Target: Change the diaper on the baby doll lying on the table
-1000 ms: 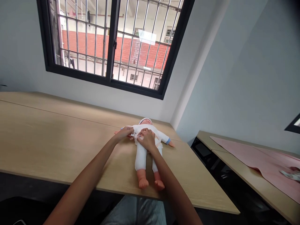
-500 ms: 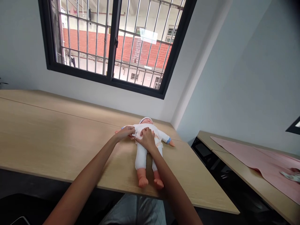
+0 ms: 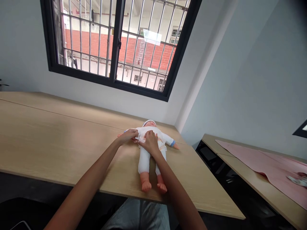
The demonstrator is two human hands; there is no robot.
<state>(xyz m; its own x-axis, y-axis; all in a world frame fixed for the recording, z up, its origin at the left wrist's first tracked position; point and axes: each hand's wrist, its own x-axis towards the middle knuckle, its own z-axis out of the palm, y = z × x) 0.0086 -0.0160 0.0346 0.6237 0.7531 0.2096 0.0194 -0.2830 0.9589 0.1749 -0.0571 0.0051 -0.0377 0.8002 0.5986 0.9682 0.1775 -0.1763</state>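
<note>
A baby doll [image 3: 144, 161] in white clothes and a white cap lies on its back on the wooden table [image 3: 72, 140], feet toward me. Its blue-cuffed arms are spread to the sides. My left hand [image 3: 129, 135] is closed in a pinch on white fabric at the left side of the doll's waist. Over the belly, my right hand [image 3: 151, 143] has its fingers curled against the white shirt [image 3: 157, 131]; what its fingertips grip is partly hidden. A white, frilled layer with orange marks [image 3: 163, 147] shows around the doll's waist.
At the right, past a dark gap, stands a second table [image 3: 236, 164] with a pink cloth [image 3: 268, 163] and a small patterned item [image 3: 297, 180] on it. A barred window [image 3: 115, 83] is in the wall behind. The table's front edge runs close to my lap.
Both hands stay almost in place at the doll's waist. The fingers of my right hand have shifted very slightly; the doll lies as before.
</note>
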